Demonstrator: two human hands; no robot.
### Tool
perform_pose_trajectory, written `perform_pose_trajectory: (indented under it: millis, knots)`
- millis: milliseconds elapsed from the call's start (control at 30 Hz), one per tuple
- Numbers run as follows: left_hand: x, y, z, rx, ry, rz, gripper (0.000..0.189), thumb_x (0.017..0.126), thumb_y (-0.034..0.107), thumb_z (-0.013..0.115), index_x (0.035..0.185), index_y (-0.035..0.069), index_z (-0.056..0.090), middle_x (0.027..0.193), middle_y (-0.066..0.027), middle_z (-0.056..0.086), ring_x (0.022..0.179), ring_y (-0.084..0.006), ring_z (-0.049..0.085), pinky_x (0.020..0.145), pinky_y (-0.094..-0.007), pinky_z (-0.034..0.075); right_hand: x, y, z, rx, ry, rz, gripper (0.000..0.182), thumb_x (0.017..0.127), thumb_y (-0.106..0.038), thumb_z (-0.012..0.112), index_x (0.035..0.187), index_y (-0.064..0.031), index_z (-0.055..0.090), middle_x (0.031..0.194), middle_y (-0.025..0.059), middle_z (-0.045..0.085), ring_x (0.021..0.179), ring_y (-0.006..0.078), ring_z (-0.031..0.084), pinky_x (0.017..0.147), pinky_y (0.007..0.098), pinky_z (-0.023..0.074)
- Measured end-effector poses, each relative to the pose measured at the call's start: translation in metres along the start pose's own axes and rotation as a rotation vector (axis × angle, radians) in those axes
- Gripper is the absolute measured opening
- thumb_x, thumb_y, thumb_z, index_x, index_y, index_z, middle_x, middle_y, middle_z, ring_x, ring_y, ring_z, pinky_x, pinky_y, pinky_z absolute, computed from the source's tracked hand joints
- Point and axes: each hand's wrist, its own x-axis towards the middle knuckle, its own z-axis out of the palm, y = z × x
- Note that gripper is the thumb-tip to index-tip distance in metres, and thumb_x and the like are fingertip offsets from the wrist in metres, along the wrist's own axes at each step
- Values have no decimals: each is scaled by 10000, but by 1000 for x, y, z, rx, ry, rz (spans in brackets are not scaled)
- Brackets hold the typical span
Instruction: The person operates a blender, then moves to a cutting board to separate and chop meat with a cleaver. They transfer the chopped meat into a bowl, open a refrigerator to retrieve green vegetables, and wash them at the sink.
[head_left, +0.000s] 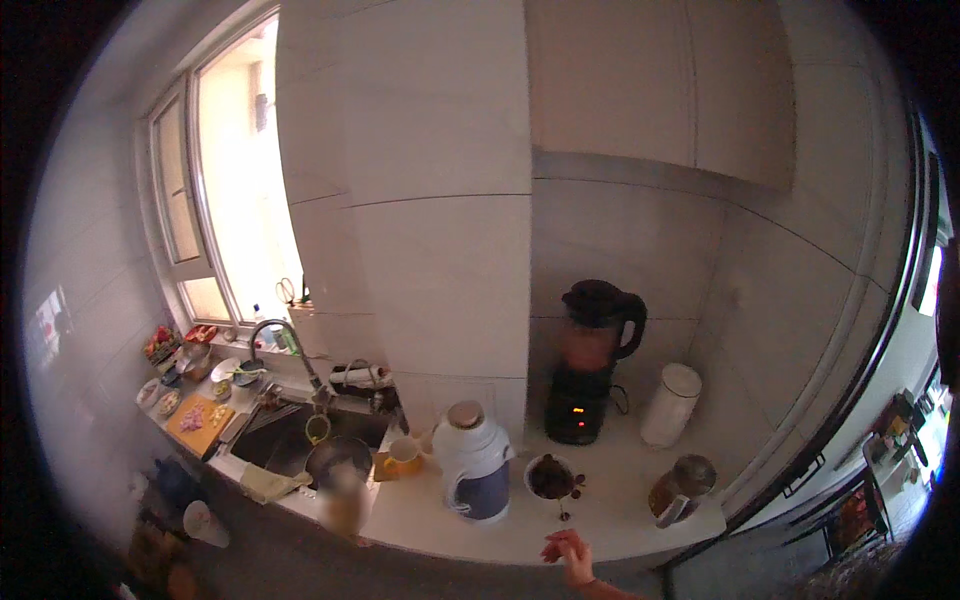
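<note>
My right hand is over the front edge of the white countertop, its fingers bent and a little apart, with nothing visible in them. Just beyond it lies a small dark piece, perhaps fruit. Farther back stands a white bowl filled with dark round pieces, and a few more rest against its right side. To the bowl's left is a white and blue-grey vacuum jug with a handle. My left hand is out of view.
A black blender with lit indicators stands behind the bowl, beside a white cylinder. A transparent jar is at right. Leftward are a yellow mug, a pan at the sink, a blurred patch, and a cutting board with chopped food.
</note>
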Motion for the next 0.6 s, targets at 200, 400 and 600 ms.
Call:
perform_pose_trajectory:
  millis: [200, 400, 600]
  knots:
    - [-42, 16, -96, -180, 66, 7, 226, 984, 273, 547, 987, 51, 592, 756, -79, 562, 561, -188, 507, 584, -374, 494, -13, 2, 178, -372, -682, -78, 239, 967, -214, 551, 1085, -23, 630, 813, 81, 638, 772, 158, 647, 694, 314, 518]
    - [-106, 12, -251, -401, 202, 45, 240, 985, 276, 555, 1058, 55, 611, 787, -73, 572, 566, -180, 514, 607, -366, 522, -50, 29, 362, -415, -1072, -240, 199, 929, -156, 575, 1079, -43, 640, 867, 80, 679, 730, 171, 652, 678, 304, 524]
    - [-150, -38, -422, -596, 214, 119, 291, 983, 289, 568, 1155, 59, 617, 881, -79, 593, 682, -178, 550, 697, -350, 541, -99, 76, 524, -406, -1349, -264, 198, 926, -172, 604, 1080, -56, 650, 882, 91, 694, 702, 204, 671, 649, 298, 538]
